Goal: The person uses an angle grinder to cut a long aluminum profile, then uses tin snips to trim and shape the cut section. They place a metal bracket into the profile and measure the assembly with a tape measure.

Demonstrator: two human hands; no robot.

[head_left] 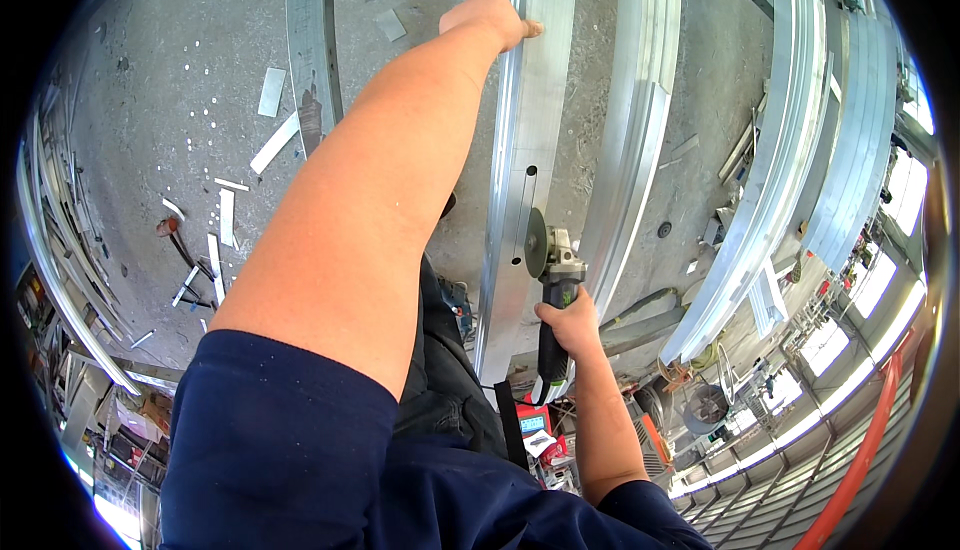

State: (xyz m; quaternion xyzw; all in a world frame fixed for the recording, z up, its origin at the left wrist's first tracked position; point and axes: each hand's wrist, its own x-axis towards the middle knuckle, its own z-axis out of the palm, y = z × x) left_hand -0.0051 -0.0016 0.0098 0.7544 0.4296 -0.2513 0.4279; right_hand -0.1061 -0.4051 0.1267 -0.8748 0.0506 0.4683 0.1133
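A long silver aluminium profile (pixel 545 90) runs away from me, with two dark round holes in its top face and thin lines between them. At its far part, my left hand (pixel 490 20) is closed on the left edge, one digit lying on the top face; the other fingers are partly hidden. My right hand (pixel 574 322) is wrapped round the body of a black and green angle grinder (pixel 558 295). The grinder's disc (pixel 537 242) stands on edge over the profile near the closer hole. Whether it touches the metal, I cannot tell.
Another aluminium profile (pixel 630 120) lies parallel on the right, with more profiles (pixel 790 150) beyond. A grey steel beam (pixel 310 40) is at left. Offcuts (pixel 275 143) and a hammer (pixel 172 230) lie on the concrete floor. A red device with a screen (pixel 533 422) is near me.
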